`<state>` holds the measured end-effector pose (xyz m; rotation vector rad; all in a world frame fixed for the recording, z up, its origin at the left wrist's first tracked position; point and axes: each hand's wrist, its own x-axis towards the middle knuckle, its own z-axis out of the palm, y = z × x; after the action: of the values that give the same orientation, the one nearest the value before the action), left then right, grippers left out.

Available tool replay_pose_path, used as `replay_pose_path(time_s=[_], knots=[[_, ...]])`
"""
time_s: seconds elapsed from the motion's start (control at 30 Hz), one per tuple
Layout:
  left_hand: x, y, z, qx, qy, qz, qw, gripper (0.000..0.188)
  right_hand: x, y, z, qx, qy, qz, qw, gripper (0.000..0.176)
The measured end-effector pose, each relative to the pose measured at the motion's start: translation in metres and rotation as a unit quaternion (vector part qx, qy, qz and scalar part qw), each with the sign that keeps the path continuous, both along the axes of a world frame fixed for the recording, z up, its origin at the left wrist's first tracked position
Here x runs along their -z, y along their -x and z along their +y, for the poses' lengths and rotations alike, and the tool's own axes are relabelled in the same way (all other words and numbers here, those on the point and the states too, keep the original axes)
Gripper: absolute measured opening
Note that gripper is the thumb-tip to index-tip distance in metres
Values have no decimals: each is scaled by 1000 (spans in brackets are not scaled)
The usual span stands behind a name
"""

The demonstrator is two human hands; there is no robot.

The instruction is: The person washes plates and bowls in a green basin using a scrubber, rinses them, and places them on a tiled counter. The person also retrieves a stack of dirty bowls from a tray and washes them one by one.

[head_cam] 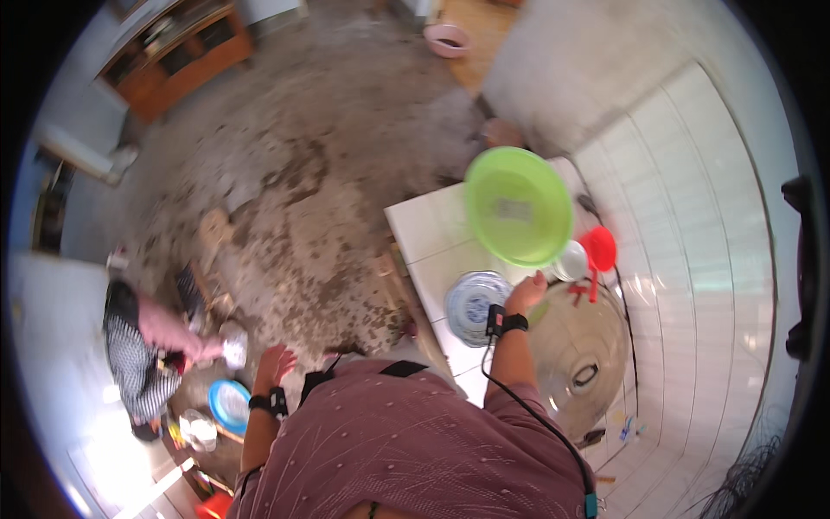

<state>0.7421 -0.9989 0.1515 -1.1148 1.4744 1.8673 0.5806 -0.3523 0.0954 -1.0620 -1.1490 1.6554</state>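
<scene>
My right hand (528,293) reaches over the white tiled counter (425,233), close to the lower rim of a green plastic basin (519,207); whether its fingers touch the rim or hold anything cannot be told. Just left of that wrist lies a blue-and-white patterned plate or shallow dish (476,305). A white bowl (570,261) and a red plastic ladle or dipper (600,249) are beyond the fingertips, beside a large round metal lid (580,363) with a handle. My left hand (277,364) hangs over the floor at my side, fingers apart, holding nothing.
At the left, another person (139,344) bends forward, holding something whitish. Near them are a blue basin (229,406) and a metal pot or bowl (198,430). A small wooden stool (215,228) stands on the stained floor. A pink basin (447,41) and a wooden cabinet (175,65) are farther off.
</scene>
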Motion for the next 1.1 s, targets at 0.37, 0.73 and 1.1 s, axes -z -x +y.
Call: replay_pose_path(time_s=[0.37,0.73,1.1], knots=[[-5,-91,-119,-196,-40,52,978,27,-14,4,-285,-296,-330,-302,844,25],[3,-262,-147,-447,-5,63,892,29,-28,37,-471,-591,-335,-172,713,24],[-19,-409,-69,-689,-57,38,721,30,-66,-24,-680,-880,-134,-185,417,17]])
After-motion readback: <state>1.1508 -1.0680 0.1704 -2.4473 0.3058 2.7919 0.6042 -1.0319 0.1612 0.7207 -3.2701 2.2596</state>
